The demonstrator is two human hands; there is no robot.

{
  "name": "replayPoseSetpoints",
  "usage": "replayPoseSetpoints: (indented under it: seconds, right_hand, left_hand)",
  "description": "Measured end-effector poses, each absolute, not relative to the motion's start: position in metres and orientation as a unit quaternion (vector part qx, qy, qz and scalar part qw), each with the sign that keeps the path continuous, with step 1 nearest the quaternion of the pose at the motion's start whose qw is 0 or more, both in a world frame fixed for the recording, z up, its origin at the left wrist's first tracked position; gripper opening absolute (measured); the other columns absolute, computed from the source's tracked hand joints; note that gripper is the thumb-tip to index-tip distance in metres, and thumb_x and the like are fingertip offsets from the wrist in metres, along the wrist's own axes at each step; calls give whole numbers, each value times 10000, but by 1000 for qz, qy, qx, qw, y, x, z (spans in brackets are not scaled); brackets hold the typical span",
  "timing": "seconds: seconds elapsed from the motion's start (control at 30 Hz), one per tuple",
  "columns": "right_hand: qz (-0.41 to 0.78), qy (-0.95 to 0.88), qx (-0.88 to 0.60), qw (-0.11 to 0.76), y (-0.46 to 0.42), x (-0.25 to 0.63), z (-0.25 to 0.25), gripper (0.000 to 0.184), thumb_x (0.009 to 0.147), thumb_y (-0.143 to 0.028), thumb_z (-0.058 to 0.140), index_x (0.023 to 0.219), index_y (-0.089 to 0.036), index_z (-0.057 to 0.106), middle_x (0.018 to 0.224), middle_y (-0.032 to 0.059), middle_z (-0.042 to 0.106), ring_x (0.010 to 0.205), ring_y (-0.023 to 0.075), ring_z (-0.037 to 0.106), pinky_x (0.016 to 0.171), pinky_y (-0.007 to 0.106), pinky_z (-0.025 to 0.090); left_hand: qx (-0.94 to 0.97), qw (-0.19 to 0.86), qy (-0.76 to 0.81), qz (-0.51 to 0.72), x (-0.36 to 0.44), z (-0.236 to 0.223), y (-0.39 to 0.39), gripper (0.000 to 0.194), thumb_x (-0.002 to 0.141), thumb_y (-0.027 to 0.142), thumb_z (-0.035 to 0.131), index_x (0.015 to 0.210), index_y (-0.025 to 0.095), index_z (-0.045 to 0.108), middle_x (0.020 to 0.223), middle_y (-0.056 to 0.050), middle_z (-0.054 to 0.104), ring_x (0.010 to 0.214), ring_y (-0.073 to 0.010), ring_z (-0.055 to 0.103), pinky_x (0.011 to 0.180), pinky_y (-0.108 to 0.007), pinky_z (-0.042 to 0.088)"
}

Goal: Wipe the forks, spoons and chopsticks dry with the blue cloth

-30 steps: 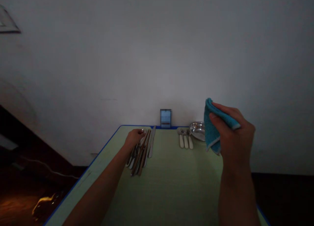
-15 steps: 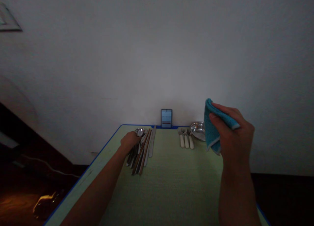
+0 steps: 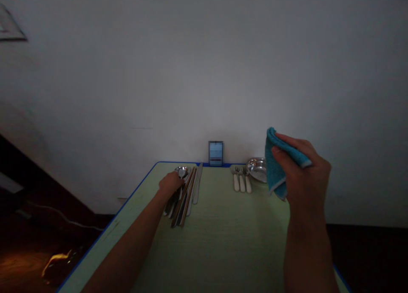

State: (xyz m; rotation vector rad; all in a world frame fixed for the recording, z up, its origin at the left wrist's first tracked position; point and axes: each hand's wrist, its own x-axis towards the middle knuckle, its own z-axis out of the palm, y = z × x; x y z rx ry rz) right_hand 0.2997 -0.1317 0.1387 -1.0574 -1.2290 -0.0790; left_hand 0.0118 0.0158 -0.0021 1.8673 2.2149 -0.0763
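Observation:
My right hand (image 3: 307, 174) is raised over the right side of the table, its fingers closed on a folded blue cloth (image 3: 274, 165) with a pale edge. At the left, my left hand (image 3: 170, 183) reaches onto a pile of cutlery, its fingers curled at the upper end. What they pinch there is hidden. Spoon bowls (image 3: 181, 170) show just beyond those fingers. Brown chopsticks (image 3: 190, 191) lie over the pile, with dark handles (image 3: 172, 208) beneath. Beside them lies a silver table knife (image 3: 197, 184).
Three forks with white handles (image 3: 242, 183) lie side by side at the back right. A shiny metal bowl (image 3: 256, 169) stands next to them, partly behind the cloth. A phone-like screen (image 3: 216, 153) leans on the wall at the back edge of the pale green table (image 3: 219, 242).
My left hand has shifted slightly to the right over the cutlery. My right hand and the cloth stay in nearly the same place.

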Motion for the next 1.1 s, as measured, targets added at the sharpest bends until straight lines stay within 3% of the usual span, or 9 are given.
replayPoseSetpoints:
  seconds: [1.1]
  right_hand:
    - [-23,-544,-479,689,-132,299,139,221,764,-241,630,982,-242,670,980,25,652,921,191,605,807,381,477]
  left_hand:
    - [624,147,767,19,5,-9,21,262,860,313,541,1059,146,575,1047,-72,606,906,-190,601,771,-378,501]
